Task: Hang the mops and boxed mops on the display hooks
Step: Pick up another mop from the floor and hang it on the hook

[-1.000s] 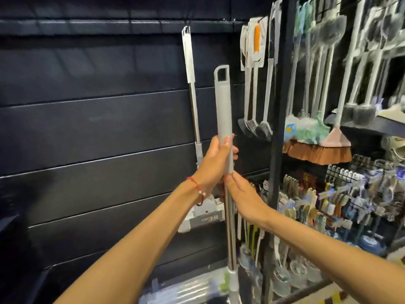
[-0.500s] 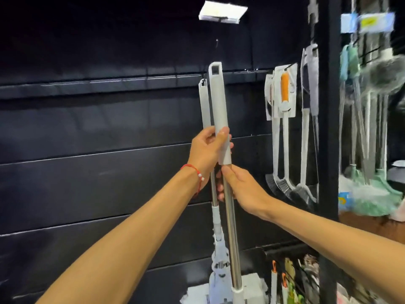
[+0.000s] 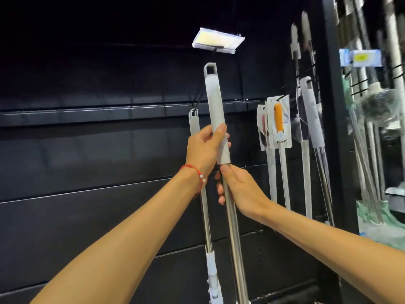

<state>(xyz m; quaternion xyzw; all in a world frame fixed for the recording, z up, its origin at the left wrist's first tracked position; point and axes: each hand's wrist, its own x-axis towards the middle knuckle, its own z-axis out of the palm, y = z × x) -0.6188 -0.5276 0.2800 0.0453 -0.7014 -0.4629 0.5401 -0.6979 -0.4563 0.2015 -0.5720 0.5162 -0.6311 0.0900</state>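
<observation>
I hold a mop (image 3: 215, 106) upright in front of a black slat wall. Its grey handle grip ends in a hanging loop near the top centre, just below a price tag holder (image 3: 218, 41) at the end of a display hook. My left hand (image 3: 205, 150) wraps the grey grip. My right hand (image 3: 238, 189) grips the steel shaft just beneath it. A second mop (image 3: 194, 121) hangs from a hook on the wall right behind, its shaft partly hidden by my left hand. The mop heads are out of view.
Carded brushes (image 3: 278, 126) and long-handled cleaning tools (image 3: 311, 115) hang to the right. A black upright post (image 3: 337, 128) separates them from more hanging brooms (image 3: 377, 106) at the far right. The black slat wall (image 3: 87, 150) fills the left.
The mop has been raised so its loop sits close under the price tag holder. My view has tilted upward, and the lower shelves have dropped out of sight.
</observation>
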